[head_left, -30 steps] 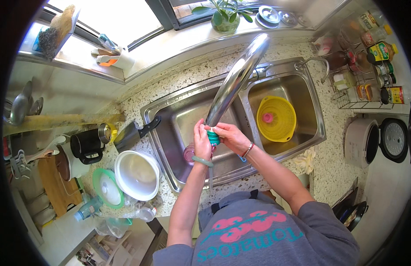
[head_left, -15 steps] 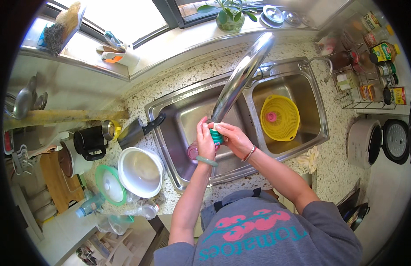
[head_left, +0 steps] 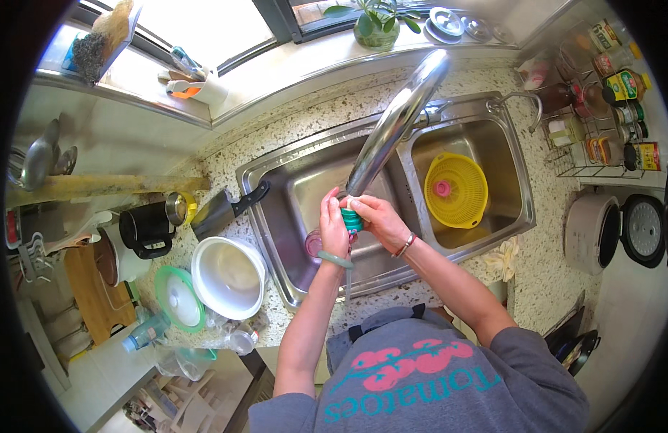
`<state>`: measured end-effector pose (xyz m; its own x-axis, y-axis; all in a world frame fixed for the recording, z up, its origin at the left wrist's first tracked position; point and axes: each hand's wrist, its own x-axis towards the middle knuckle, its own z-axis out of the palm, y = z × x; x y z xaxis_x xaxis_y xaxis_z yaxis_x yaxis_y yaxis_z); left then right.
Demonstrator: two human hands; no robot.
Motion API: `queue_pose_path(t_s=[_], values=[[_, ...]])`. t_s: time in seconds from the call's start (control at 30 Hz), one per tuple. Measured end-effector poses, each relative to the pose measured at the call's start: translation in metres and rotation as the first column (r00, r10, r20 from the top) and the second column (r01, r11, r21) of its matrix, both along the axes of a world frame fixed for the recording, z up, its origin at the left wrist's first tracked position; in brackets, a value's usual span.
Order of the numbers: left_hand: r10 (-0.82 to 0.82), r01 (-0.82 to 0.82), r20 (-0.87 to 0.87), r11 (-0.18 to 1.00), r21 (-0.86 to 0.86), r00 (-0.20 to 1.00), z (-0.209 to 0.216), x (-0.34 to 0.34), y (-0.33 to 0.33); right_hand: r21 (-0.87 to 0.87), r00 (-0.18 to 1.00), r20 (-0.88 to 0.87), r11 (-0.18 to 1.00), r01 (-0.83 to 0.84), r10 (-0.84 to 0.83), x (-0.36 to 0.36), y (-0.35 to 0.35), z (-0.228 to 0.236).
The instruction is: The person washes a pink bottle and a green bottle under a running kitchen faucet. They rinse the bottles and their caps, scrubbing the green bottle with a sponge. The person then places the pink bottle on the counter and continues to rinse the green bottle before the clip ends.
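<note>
Over the left sink basin [head_left: 283, 198], under the end of the curved chrome faucet [head_left: 392, 130], my two hands are close together. Between them is a small green ribbed cap [head_left: 352, 219]. Along its left side lies my left hand [head_left: 334, 225], its fingers curled round it. My right hand [head_left: 381, 219] grips the cap from the right, thumb and fingertips at its top. Water runs down below the hands. Beside my left wrist a pink see-through container [head_left: 314, 242] shows in the basin, partly hidden by the hand.
A yellow colander [head_left: 455, 206] with a pink piece [head_left: 441, 188] in it stands in the right basin. Left of the sink are a knife [head_left: 229, 208], a white bowl [head_left: 229, 278], a green-rimmed lid [head_left: 179, 297] and plastic bottles [head_left: 148, 332]. A rice cooker [head_left: 592, 232] stands at the right.
Both hands stay under the faucet with the green cap. The fingers of my right hand have shifted slightly at the cap's top; little else differs.
</note>
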<state>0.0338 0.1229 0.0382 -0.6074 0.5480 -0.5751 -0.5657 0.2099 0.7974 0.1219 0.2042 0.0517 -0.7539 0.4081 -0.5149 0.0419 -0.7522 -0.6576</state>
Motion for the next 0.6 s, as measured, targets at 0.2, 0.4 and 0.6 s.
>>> queue_pose_path(t_s=[0.2,0.4,0.6], values=[[0.022,-0.019,-0.273,1.0,0.015,0.962,-0.035,0.01,0.006,0.539,0.961,0.241,0.842,-0.013,-0.139,-0.021,-0.007,-0.028],[0.041,-0.04,-0.046,0.999,0.025,0.998,-0.001,0.007,0.009,-0.141,1.0,-0.02,0.99,-0.021,0.018,0.004,0.012,0.001],[-0.042,0.06,-0.203,0.995,0.084,0.978,0.0,0.014,0.015,-0.176,0.994,0.039,0.979,0.105,-0.1,0.001,0.01,-0.004]])
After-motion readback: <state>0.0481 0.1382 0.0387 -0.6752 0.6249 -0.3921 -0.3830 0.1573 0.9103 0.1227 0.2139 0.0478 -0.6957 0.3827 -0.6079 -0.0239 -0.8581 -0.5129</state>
